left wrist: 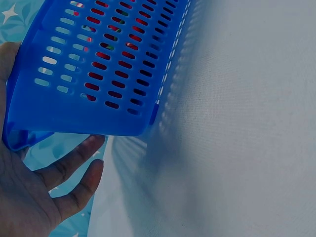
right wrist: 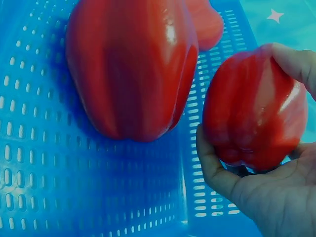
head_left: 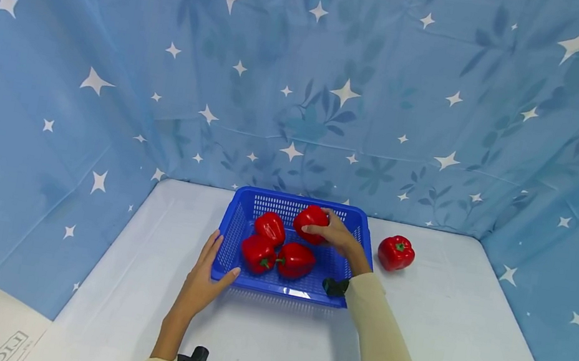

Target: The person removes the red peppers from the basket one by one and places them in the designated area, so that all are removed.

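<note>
A blue plastic basket (head_left: pixel 228 278) with slotted walls stands on the white table. In its back right part, my right hand (head_left: pixel 335 233) grips a red bell pepper (head_left: pixel 310 221); the right wrist view shows thumb and fingers around this pepper (right wrist: pixel 252 113). Three other red bell peppers lie in the basket: one at the back (head_left: pixel 270 228), one at the front left (head_left: pixel 257 254), and one beside it (head_left: pixel 297 262). At the basket's front left corner, my left hand (head_left: pixel 202 283) rests with fingers spread and fairly straight, touching the rim.
To the right of the basket, another red bell pepper (head_left: pixel 396 253) sits on the table (head_left: pixel 447 332). A blue star-patterned curtain (head_left: pixel 305 82) hangs behind the table and along its sides. Each wrist wears a black band (head_left: pixel 192 359).
</note>
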`<state>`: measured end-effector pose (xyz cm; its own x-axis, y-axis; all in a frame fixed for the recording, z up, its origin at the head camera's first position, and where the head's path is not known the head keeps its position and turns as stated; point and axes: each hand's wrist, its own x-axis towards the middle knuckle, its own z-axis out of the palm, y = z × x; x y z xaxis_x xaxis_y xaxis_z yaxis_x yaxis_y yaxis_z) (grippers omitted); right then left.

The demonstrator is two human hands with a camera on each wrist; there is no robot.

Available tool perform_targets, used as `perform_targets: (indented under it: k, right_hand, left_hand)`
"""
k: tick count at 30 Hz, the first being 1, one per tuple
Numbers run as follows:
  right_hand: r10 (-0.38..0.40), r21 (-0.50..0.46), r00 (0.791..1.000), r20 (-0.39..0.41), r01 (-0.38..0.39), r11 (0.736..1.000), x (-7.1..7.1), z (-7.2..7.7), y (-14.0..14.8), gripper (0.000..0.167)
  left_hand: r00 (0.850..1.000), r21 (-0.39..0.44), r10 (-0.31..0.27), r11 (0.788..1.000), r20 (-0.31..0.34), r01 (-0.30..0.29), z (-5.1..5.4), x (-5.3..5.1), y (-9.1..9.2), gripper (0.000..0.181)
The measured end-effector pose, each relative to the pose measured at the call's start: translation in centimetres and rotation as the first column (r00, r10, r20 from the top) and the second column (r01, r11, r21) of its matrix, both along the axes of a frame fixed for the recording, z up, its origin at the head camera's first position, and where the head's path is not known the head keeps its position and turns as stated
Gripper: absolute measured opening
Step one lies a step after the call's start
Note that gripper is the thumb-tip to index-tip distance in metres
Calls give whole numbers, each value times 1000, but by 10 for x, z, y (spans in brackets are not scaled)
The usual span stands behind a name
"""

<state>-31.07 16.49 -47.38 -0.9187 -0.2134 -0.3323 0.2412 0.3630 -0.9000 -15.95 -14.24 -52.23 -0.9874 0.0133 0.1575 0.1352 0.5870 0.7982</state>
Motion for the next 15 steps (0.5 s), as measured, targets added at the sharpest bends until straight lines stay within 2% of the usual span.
perform_targets:
  k: [6,15]
  right_hand:
    - [6,-29,1000,-26,-7,1000,2,5,-2,90]
    - [8,-14,998,-65,-9,1000,8,12,-3,91]
  left_hand:
    - [1000,-3,4,1000,-7,-4,-2,0,1,89]
    - [1000,-14,4,1000,-4,-4,-2,0,0,89]
